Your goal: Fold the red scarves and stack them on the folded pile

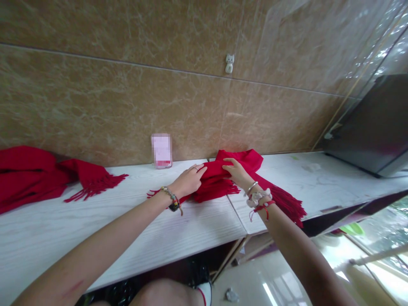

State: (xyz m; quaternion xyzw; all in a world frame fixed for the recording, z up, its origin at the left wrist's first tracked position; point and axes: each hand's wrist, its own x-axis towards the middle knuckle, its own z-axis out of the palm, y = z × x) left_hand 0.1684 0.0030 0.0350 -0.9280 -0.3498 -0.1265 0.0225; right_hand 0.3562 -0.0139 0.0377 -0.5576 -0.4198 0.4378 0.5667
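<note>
A red fringed scarf (212,183) lies bunched and partly folded on the white wood-grain counter (197,229). My left hand (188,180) grips its left side, the fingers bent over the cloth. On the right side, my right hand (237,172) has thumb and fingers curved onto the same scarf. One part of the scarf spreads behind my right hand toward the wall, and a fringed end trails to the right beneath my wrist. More fringe pokes out near my left wrist. The undersides of the folds are hidden.
A second red fringed scarf (28,178) lies at the far left. A phone (162,151) leans against the brown tiled wall (111,106), which bears a small white cat figure (229,63). A dark box-like appliance (372,127) stands at right. Below are open shelves.
</note>
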